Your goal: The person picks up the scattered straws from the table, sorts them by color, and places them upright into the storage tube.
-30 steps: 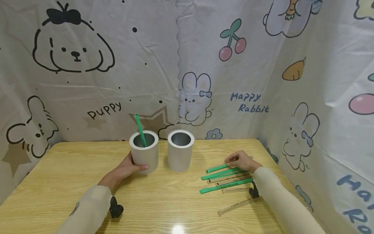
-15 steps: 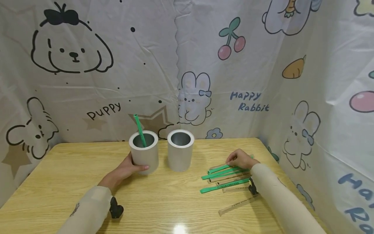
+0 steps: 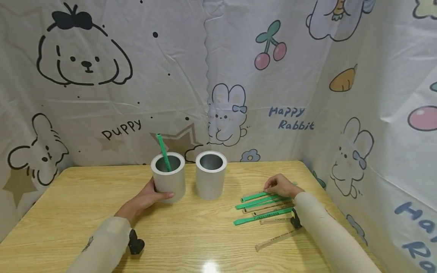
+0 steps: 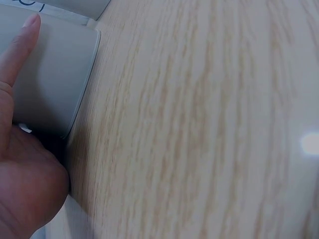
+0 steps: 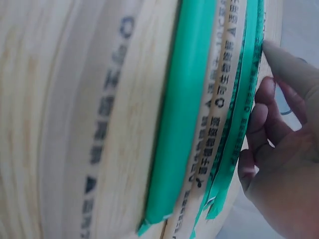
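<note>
Head: straws (image 3: 263, 216) under right hand (image 3: 281, 186)

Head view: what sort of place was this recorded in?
Probably a makeshift indoor recording booth; the room beyond is hidden. Cartoon-printed sheeting screens the back and sides of a wood-grain table, and a black wrist-worn device suggests filming gear.
</note>
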Motion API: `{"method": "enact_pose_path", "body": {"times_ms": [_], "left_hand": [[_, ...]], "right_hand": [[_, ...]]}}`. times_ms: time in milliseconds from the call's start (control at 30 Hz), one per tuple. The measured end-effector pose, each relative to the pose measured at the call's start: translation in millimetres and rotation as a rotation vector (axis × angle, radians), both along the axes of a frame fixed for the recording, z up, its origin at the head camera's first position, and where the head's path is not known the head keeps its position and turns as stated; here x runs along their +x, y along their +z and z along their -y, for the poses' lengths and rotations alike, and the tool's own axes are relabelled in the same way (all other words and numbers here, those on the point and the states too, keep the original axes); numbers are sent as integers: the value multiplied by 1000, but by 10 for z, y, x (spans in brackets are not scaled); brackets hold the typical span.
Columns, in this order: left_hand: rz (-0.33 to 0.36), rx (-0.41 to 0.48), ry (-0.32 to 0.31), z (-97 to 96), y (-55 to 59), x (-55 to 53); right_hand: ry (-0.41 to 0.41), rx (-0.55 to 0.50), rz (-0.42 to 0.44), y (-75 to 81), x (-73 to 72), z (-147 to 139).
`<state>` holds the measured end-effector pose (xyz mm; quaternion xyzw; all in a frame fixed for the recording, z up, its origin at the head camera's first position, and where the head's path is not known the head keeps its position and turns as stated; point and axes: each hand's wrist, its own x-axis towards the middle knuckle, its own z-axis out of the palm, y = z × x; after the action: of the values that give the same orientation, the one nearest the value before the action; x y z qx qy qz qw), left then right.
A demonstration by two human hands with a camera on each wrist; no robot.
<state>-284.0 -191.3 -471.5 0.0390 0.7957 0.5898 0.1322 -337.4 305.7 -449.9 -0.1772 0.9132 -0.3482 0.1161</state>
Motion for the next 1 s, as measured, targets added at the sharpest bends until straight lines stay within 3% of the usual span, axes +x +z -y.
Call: {"method": "enact_pose_path", "body": {"times_ms": [500, 667, 767, 833, 933, 1000], "left_hand": [[-5, 11, 4, 2, -16, -31], [-13, 9, 2, -5, -18, -23], [-15, 1, 0, -14, -15, -8], [-11, -4, 6, -20, -9, 1], [-5, -7, 15, -19, -1, 5], [-2, -8, 18, -12, -3, 3]], "right_hand": [[140, 75, 59, 68, 7, -27], [87, 15, 63, 234, 20, 10], [-17, -119, 77, 408, -12, 60], [-88, -283, 114, 561, -30, 141], [-169, -654, 171, 826, -33, 375], [-157, -930, 196, 1017, -5, 602]]}}
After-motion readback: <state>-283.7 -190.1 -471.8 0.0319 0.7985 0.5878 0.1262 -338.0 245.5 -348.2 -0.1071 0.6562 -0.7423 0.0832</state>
